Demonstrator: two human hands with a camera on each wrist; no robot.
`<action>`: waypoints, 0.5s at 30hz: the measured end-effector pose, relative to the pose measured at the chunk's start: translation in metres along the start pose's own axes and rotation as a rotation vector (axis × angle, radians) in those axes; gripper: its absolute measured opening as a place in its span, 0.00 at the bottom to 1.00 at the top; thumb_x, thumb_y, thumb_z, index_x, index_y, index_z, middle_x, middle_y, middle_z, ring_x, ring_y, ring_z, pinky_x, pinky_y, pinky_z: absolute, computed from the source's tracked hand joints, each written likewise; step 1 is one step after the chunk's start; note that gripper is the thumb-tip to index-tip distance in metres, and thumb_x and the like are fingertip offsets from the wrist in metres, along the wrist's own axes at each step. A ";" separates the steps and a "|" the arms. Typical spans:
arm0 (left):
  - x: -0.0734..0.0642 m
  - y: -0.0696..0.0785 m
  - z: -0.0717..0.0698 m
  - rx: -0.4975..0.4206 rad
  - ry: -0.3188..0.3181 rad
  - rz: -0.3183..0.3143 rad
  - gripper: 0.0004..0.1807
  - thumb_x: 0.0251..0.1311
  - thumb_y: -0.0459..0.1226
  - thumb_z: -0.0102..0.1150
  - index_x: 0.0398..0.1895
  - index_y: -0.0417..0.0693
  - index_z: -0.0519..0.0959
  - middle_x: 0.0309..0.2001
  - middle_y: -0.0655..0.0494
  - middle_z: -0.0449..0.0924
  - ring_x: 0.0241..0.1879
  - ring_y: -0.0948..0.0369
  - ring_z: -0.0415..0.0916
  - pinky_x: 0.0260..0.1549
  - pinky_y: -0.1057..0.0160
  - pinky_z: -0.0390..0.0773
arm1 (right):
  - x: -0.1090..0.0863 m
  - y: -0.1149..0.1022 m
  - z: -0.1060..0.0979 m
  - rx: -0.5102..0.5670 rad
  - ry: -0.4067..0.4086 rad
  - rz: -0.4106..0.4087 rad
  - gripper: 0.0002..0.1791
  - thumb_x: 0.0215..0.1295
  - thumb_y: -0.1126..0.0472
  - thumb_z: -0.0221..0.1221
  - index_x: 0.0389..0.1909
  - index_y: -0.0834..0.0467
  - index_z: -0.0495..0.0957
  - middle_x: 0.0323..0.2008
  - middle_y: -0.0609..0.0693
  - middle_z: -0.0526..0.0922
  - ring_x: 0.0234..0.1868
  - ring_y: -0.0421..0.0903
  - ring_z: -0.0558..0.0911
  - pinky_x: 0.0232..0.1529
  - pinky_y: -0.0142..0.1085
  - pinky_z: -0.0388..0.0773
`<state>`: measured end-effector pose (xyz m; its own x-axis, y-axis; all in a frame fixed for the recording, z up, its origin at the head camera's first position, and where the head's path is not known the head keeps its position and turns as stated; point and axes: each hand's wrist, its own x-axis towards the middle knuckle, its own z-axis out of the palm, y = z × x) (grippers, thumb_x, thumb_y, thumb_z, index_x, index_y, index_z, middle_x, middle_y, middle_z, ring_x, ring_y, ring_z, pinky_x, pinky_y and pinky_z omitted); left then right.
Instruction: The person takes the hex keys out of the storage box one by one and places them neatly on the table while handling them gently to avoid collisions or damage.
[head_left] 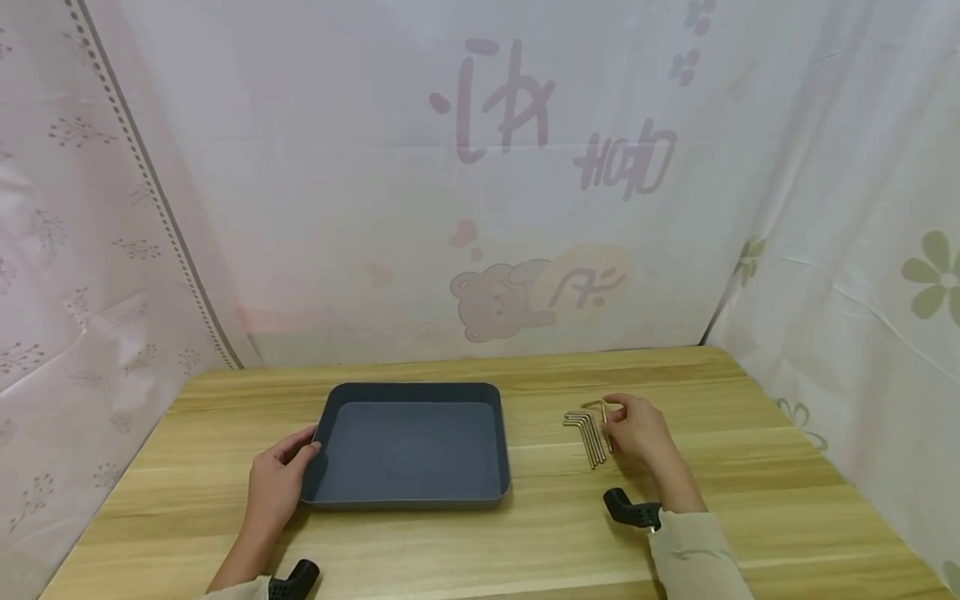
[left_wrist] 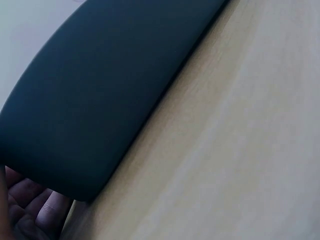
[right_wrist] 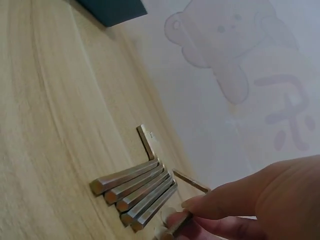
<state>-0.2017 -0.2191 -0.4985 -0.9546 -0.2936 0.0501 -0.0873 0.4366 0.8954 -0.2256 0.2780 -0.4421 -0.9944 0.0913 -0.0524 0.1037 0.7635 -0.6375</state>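
A dark grey rectangular tray (head_left: 412, 454) lies flat on the table, left of the middle. My left hand (head_left: 276, 485) grips its left wall, the thumb over the rim and the other fingers outside, partly hidden in the left wrist view behind the tray wall (left_wrist: 95, 95). On the right, my right hand (head_left: 637, 432) pinches an L-shaped hex key (head_left: 603, 410) between thumb and fingers. Close beside it, several more hex keys (head_left: 588, 440) lie side by side on the table, their short arms pointing left. In the right wrist view, the hex keys (right_wrist: 132, 182) show brassy six-sided ends.
The wooden table (head_left: 555, 542) has a back edge along a printed curtain (head_left: 337, 208). More curtains hang at both sides. A black wrist mount (head_left: 633, 510) sits on the right forearm, another black mount (head_left: 296, 579) on the left.
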 end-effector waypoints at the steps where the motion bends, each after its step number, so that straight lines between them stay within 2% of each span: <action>1: 0.000 0.000 0.000 -0.001 -0.001 0.001 0.20 0.71 0.44 0.58 0.62 0.49 0.82 0.60 0.48 0.83 0.42 0.91 0.68 0.41 0.86 0.68 | 0.000 0.000 0.000 -0.016 0.006 -0.003 0.27 0.62 0.70 0.60 0.63 0.72 0.72 0.36 0.59 0.84 0.26 0.43 0.79 0.28 0.35 0.75; 4: -0.001 0.000 0.000 -0.003 -0.002 0.007 0.20 0.71 0.43 0.58 0.62 0.49 0.82 0.60 0.48 0.83 0.42 0.91 0.68 0.41 0.86 0.68 | 0.000 -0.001 -0.001 -0.071 0.029 -0.005 0.24 0.62 0.68 0.61 0.59 0.72 0.75 0.35 0.59 0.85 0.30 0.46 0.79 0.31 0.36 0.74; 8: -0.001 0.001 0.001 -0.009 0.000 0.014 0.20 0.71 0.43 0.58 0.61 0.48 0.82 0.60 0.47 0.83 0.42 0.91 0.68 0.40 0.86 0.69 | -0.001 -0.004 0.000 -0.092 0.051 0.016 0.19 0.61 0.66 0.60 0.53 0.71 0.81 0.37 0.60 0.86 0.35 0.49 0.81 0.33 0.38 0.76; 15: -0.001 0.000 0.001 0.003 0.005 0.004 0.20 0.70 0.44 0.58 0.61 0.49 0.82 0.60 0.48 0.84 0.42 0.91 0.68 0.41 0.86 0.68 | -0.003 -0.007 0.001 -0.101 0.067 0.032 0.16 0.60 0.67 0.58 0.45 0.70 0.84 0.38 0.61 0.87 0.37 0.52 0.83 0.37 0.44 0.80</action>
<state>-0.2014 -0.2182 -0.4987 -0.9536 -0.2958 0.0555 -0.0845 0.4401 0.8939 -0.2232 0.2715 -0.4385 -0.9875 0.1566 -0.0179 0.1401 0.8196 -0.5555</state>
